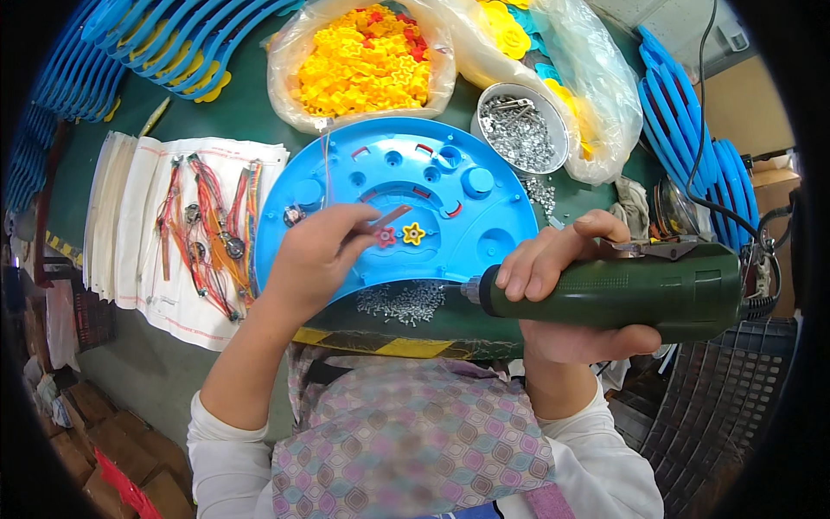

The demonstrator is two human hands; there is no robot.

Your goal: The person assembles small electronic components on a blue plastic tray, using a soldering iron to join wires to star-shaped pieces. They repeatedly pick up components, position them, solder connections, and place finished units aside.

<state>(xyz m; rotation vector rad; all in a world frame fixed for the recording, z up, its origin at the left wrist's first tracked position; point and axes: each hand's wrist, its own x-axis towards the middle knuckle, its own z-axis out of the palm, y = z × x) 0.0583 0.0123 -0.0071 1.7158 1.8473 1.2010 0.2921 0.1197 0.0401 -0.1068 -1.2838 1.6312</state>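
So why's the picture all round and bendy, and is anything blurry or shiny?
Head view: the fisheye leaves black corners and seems to bow the dark plastic crate; same view, pale highlights on the upper-right clear plastic bag; same view, the patterned fabric apron looks smudged mid-front.

A dark green counter (pixel 238 117) carries everything here, its near edge banded with yellow-and-black tape (pixel 415 346). In the middle lies a curved blue plastic panel (pixel 398 173), with a loose scatter of small screws (pixel 402 303) by its near edge. To the left are layered white sheets (pixel 138 233) (coloured wires rest on the top one) and, beyond them, a slim pen-like item (pixel 156 115). Along the far side stand blue frames (pixel 186 43), an open clear bag (pixel 285 91) of yellow and red pieces, a metal bowl (pixel 560 143) of hardware and another clear bag (pixel 609 112). A greyish cloth (pixel 631 203), seemingly on the counter too, sits at right.
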